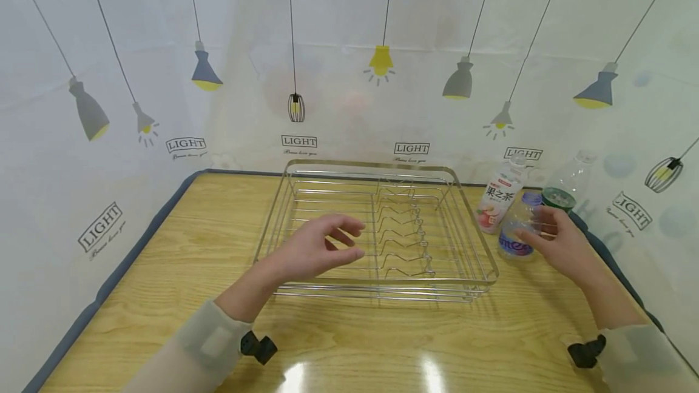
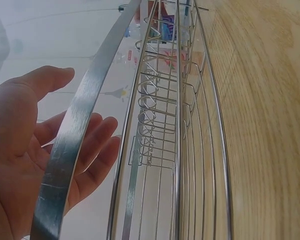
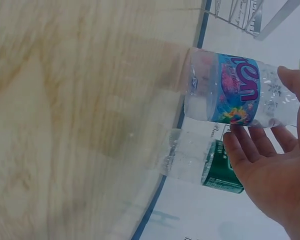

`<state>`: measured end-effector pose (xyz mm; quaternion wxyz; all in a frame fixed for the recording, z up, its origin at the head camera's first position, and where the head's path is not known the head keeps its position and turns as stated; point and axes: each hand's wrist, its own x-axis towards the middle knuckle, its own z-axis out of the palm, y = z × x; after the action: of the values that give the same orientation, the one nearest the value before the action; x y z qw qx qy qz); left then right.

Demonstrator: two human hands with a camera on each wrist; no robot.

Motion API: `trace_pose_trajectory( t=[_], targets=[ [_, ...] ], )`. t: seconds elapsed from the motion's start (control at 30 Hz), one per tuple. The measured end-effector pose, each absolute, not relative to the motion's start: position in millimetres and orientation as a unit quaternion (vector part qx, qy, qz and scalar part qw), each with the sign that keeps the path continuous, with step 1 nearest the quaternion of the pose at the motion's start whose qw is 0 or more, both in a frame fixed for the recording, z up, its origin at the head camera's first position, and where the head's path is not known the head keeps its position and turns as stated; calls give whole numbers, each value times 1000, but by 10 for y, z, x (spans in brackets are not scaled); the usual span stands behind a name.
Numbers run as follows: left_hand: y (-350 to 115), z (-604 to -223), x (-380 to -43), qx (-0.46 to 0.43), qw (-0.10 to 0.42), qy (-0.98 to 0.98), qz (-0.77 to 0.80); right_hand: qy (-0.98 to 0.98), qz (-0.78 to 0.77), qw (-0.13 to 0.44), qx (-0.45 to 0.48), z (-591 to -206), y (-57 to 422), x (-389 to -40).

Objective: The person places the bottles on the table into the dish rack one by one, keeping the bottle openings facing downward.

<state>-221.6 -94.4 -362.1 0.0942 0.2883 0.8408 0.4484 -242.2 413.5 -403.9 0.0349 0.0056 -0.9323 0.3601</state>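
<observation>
My left hand hovers over the front left part of a wire dish rack, fingers relaxed and holding nothing. In the left wrist view, the rack's flat metal rim crosses in front of that hand. On the right, a small clear water bottle with a blue and purple label stands upright on the table. My right hand is at its upper part, thumb on the near side. In the right wrist view, loosely bent fingers lie beside the bottle, not wrapped round it.
Behind the small bottle stand a white-labelled fruit tea bottle and a clear bottle with a green label. A row of wavy wire dividers runs inside the rack. Lamp-printed cloth hangs round the wooden table.
</observation>
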Motion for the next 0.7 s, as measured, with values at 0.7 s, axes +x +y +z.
trace_pose_trajectory(
  t=[0.7],
  targets=[
    [-882, -3640, -2214, 280, 120, 815, 492, -906, 361, 168, 146, -3443, 3417, -2132]
  ],
)
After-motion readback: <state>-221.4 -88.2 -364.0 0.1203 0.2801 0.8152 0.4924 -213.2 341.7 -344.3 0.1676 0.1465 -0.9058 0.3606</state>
